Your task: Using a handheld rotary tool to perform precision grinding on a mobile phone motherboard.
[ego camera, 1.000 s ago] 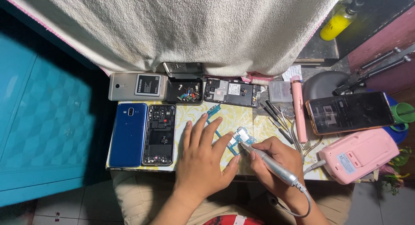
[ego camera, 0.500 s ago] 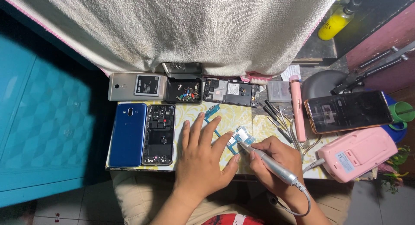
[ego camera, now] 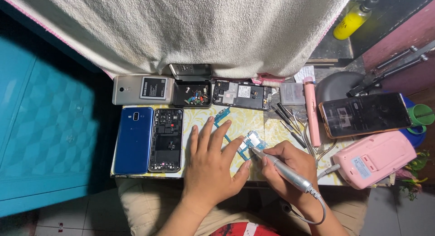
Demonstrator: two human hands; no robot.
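Small worktable (ego camera: 199, 116) w/ yellow patterned top, white towel (ego camera: 190, 27) behind, teal panel left. Circuit board (ego camera: 253, 141) at centre: left hand (ego camera: 213, 166) fingers spread flat beside it, right hand (ego camera: 285, 166) pinching silver pen tool (ego camera: 283, 169), tip on board.

Small table (ego camera: 199, 116) with yellow patterned cover; blue phone (ego camera: 134, 139) and opened phone frame (ego camera: 167, 140) at left, circuit board (ego camera: 250, 143) mid, pink device (ego camera: 379, 159) right, parts tray (ego camera: 193, 93) far.

Teal cabinet (ego camera: 45, 127) left; tiled floor (ego camera: 68, 218) below.
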